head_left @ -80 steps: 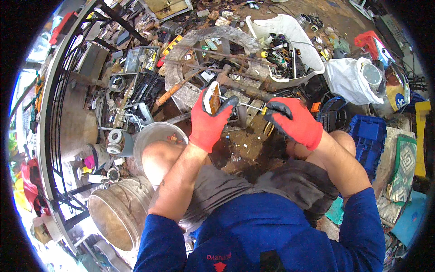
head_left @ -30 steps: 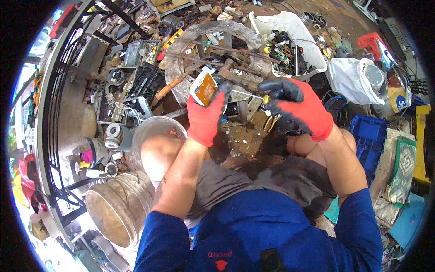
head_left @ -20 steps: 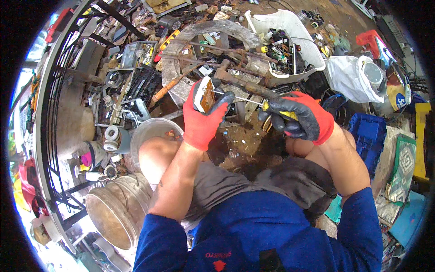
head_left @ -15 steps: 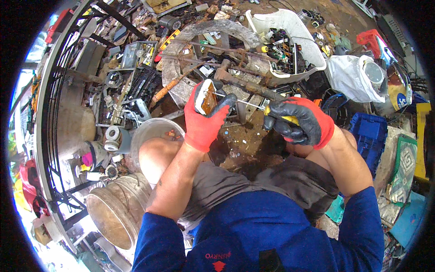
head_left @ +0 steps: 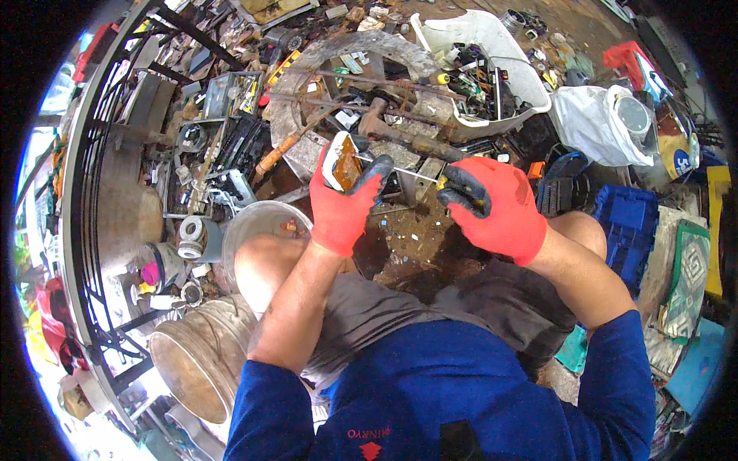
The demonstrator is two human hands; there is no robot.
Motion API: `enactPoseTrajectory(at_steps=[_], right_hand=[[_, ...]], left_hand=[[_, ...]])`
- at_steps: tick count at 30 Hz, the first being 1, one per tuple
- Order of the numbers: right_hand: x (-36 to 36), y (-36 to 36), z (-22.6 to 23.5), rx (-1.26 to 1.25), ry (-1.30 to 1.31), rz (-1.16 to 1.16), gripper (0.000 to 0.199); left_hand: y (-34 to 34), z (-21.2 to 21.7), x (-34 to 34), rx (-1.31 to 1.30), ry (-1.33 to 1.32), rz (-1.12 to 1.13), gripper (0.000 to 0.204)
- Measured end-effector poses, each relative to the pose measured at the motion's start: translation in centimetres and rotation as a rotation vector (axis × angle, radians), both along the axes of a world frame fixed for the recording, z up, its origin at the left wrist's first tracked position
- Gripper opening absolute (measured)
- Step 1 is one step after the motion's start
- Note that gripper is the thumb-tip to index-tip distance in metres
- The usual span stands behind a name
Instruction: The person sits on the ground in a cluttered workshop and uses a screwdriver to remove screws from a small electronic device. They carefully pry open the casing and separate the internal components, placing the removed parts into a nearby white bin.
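My left hand (head_left: 340, 201), in a red glove with black fingertips, is closed around a small white-edged piece with a brown face (head_left: 345, 164). What kind of device it is I cannot tell. My right hand (head_left: 496, 203), gloved the same way, grips a screwdriver (head_left: 420, 177) by its yellow handle, most of which the fingers hide. The metal shaft points left, and its tip meets the right side of the brown face. Beyond both hands, a hammer (head_left: 407, 137) lies across a round concrete ring (head_left: 288, 100).
A white tub (head_left: 530, 81) of electronic scraps stands at the far right. Near my left knee are a clear bucket (head_left: 231, 238) and a dirty larger bucket (head_left: 188, 369). A blue plastic crate (head_left: 624, 230) lies to the right, and a black metal rack (head_left: 81, 230) runs along the left.
My right hand has rolled over, so the red back of its glove now faces up, and it has shifted slightly left. The left hand keeps its hold nearly in place.
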State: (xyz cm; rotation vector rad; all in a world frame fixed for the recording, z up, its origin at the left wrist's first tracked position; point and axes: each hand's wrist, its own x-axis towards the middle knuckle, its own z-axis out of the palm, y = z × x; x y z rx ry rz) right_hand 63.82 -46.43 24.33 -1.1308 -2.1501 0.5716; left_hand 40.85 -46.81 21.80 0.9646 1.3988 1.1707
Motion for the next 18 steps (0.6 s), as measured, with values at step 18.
enactPoseTrajectory(at_steps=[18], right_hand=[[-0.3, 1.2, 1.0, -0.063, -0.112, -0.059, 0.036]], left_hand=[[0.7, -1.4, -0.8, 0.163, 0.050, 0.010, 0.054]])
